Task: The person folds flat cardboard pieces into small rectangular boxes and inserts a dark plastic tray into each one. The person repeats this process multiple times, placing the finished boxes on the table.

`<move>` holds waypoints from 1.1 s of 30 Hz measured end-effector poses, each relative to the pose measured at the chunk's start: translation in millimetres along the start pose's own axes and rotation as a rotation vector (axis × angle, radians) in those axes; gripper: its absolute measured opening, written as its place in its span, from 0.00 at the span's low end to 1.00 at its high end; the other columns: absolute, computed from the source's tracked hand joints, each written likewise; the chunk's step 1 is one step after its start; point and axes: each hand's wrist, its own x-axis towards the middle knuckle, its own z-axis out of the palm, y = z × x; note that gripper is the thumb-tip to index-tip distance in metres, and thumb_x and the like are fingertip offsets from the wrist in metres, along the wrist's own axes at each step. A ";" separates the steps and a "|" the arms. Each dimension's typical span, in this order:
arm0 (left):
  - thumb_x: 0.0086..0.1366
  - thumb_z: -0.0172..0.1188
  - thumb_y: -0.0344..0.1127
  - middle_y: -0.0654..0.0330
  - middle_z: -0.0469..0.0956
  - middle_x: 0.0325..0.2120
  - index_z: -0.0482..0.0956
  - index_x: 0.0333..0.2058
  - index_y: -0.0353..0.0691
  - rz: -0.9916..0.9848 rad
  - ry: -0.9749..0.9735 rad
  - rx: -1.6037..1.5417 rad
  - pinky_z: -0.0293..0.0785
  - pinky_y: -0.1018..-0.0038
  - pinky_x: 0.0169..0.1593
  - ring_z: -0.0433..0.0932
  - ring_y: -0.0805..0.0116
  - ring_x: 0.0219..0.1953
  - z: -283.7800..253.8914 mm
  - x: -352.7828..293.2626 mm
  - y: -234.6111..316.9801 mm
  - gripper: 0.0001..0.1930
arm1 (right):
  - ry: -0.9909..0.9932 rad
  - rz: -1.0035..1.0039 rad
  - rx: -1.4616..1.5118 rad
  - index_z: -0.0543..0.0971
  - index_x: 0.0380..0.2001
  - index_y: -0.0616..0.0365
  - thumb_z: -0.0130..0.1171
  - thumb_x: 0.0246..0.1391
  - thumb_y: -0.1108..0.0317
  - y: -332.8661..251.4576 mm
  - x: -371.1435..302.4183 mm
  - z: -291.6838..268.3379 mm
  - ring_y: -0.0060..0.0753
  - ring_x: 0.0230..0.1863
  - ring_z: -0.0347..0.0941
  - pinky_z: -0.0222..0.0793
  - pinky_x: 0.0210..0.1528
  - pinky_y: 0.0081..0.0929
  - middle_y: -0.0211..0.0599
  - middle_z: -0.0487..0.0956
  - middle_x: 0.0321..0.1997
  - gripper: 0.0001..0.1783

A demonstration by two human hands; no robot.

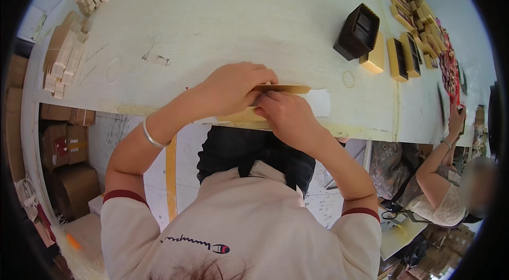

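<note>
Close to the table's near edge, both my hands are closed around a small gold cardboard box piece [291,89]. My left hand [238,85] grips its left end from behind, fingers curled over the top. From the front, my right hand [286,116] presses its fingers against the same card near the middle. A gold card flap [245,116] shows low between the hands; whether it belongs to the same piece I cannot tell. Under and right of my right hand lies a white sheet [320,103]. My fingers hide much of the card.
A stack of dark plastic trays [358,31] leans on a gold box [374,56] at the right. Beyond, several gold boxes [404,55] line the table [222,20]. Flat card pieces [66,55] are piled at the left. Another person [437,179] works at the far right.
</note>
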 end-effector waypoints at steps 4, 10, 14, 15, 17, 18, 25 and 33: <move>0.56 0.56 0.23 0.57 0.74 0.31 0.75 0.49 0.43 -0.066 -0.019 0.124 0.72 0.66 0.36 0.75 0.57 0.33 -8.7 -13.2 7.8 0.20 | -0.057 -0.107 -0.103 0.74 0.32 0.55 0.61 0.50 0.63 -1.2 0.5 -11.2 0.35 0.38 0.71 0.67 0.41 0.32 0.33 0.71 0.31 0.10; 0.54 0.53 0.20 0.58 0.70 0.42 0.72 0.54 0.44 -0.189 0.126 0.177 0.71 0.67 0.28 0.74 0.58 0.25 4.5 -27.7 20.5 0.26 | 0.061 -0.196 -0.367 0.76 0.34 0.52 0.60 0.49 0.60 19.2 -6.2 -37.8 0.32 0.40 0.66 0.61 0.47 0.34 0.32 0.69 0.33 0.11; 0.52 0.53 0.18 0.57 0.65 0.52 0.71 0.51 0.45 -0.189 0.217 0.177 0.71 0.66 0.26 0.74 0.57 0.23 19.9 -24.1 32.0 0.26 | 0.102 -0.190 -0.352 0.75 0.30 0.53 0.60 0.43 0.67 -5.2 -13.0 -20.7 0.32 0.36 0.68 0.64 0.39 0.31 0.31 0.70 0.35 0.08; 0.52 0.53 0.18 0.57 0.64 0.54 0.70 0.51 0.45 -0.154 0.255 0.174 0.71 0.66 0.26 0.74 0.56 0.22 25.4 -25.0 30.7 0.26 | 0.103 -0.189 -0.219 0.75 0.29 0.53 0.60 0.42 0.68 -6.3 -15.0 -14.3 0.32 0.35 0.69 0.65 0.37 0.30 0.32 0.70 0.36 0.08; 0.51 0.54 0.18 0.57 0.63 0.55 0.69 0.50 0.44 -0.183 0.192 0.125 0.72 0.67 0.28 0.75 0.56 0.25 30.7 -26.8 31.1 0.25 | 0.127 -0.203 0.052 0.74 0.29 0.54 0.61 0.44 0.70 -1.5 -17.0 -9.0 0.36 0.31 0.70 0.65 0.32 0.31 0.33 0.71 0.37 0.07; 0.51 0.55 0.18 0.57 0.63 0.55 0.69 0.49 0.43 -0.196 0.165 0.102 0.73 0.67 0.30 0.75 0.55 0.27 31.2 -25.9 30.2 0.25 | 0.119 -0.178 0.126 0.75 0.30 0.56 0.61 0.46 0.72 0.9 -16.9 -9.8 0.37 0.32 0.70 0.67 0.33 0.32 0.34 0.71 0.37 0.07; 0.50 0.62 0.20 0.58 0.66 0.53 0.70 0.49 0.41 0.004 -0.212 -0.400 0.75 0.69 0.44 0.74 0.60 0.46 -14.2 -39.8 16.7 0.25 | -0.007 -0.074 0.525 0.75 0.36 0.62 0.62 0.50 0.73 14.7 -27.7 -21.7 0.42 0.41 0.71 0.69 0.42 0.34 0.38 0.71 0.43 0.09; 0.46 0.67 0.21 0.60 0.73 0.41 0.75 0.36 0.38 0.129 -0.116 -0.134 0.74 0.71 0.38 0.74 0.62 0.39 1.9 -35.9 6.1 0.17 | -0.115 -0.051 0.580 0.76 0.34 0.63 0.63 0.45 0.82 19.4 -34.4 -36.0 0.36 0.40 0.70 0.70 0.41 0.31 0.38 0.71 0.42 0.11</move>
